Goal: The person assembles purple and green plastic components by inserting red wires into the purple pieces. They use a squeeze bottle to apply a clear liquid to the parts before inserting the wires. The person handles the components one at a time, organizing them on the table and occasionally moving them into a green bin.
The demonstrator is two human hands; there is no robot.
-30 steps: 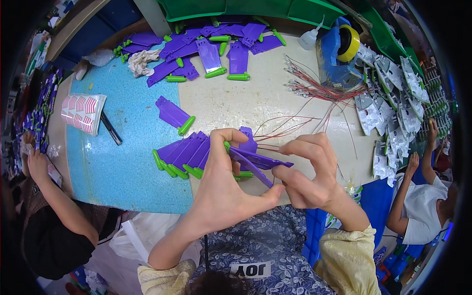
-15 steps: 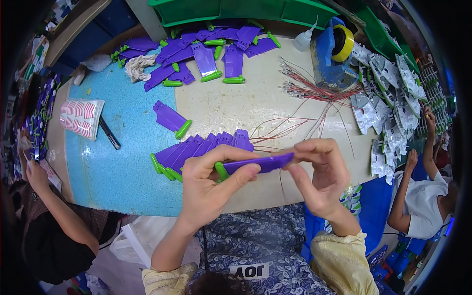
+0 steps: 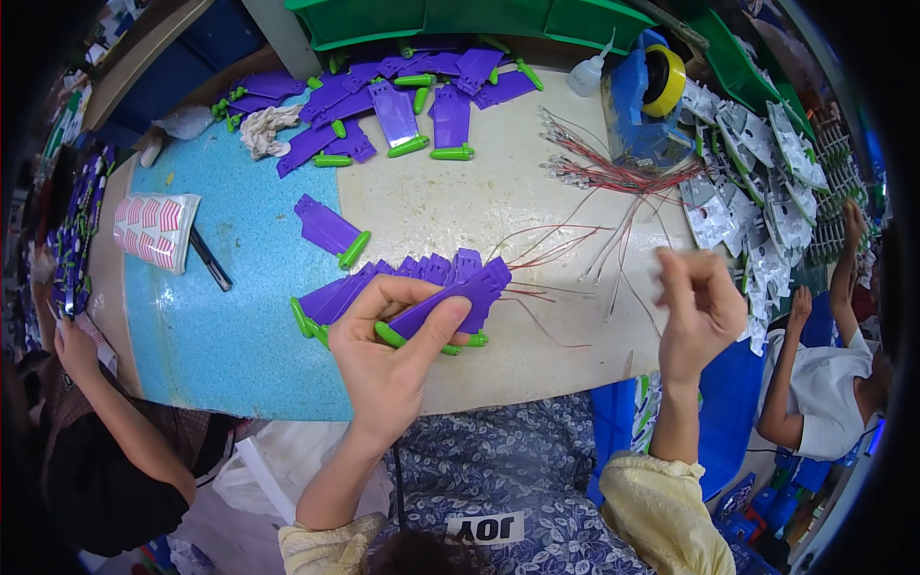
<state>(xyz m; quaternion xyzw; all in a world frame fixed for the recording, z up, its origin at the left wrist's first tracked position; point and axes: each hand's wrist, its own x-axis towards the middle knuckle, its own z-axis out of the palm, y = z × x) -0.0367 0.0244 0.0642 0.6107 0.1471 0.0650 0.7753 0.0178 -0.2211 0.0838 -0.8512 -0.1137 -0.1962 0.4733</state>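
Observation:
My left hand [image 3: 383, 359] grips a flat purple plastic piece [image 3: 474, 292] with a green end, pinched between thumb and fingers and tilted up to the right. Beneath it lies an overlapping row of similar purple pieces [image 3: 347, 295] with green ends. Off to the right, my right hand [image 3: 704, 311] is raised over the table edge, apart from the piece. Its fingers are curled together, and whatever they may hold is too small or hidden to tell. Thin loose wires [image 3: 556, 251] lie between the row and my right hand.
Farther back is a heap of purple pieces [image 3: 395, 113]. A bundle of red and dark wires [image 3: 623, 177] lies before a blue tape dispenser [image 3: 637, 125], beside a white squeeze bottle [image 3: 586, 75]. Grey-white plastic parts [image 3: 757, 182] pile up at right. A black pen [image 3: 211, 259] lies left.
My right hand has left the purple piece and moved to the right. The left hand has turned the piece so its flat face shows, its free end angled upward.

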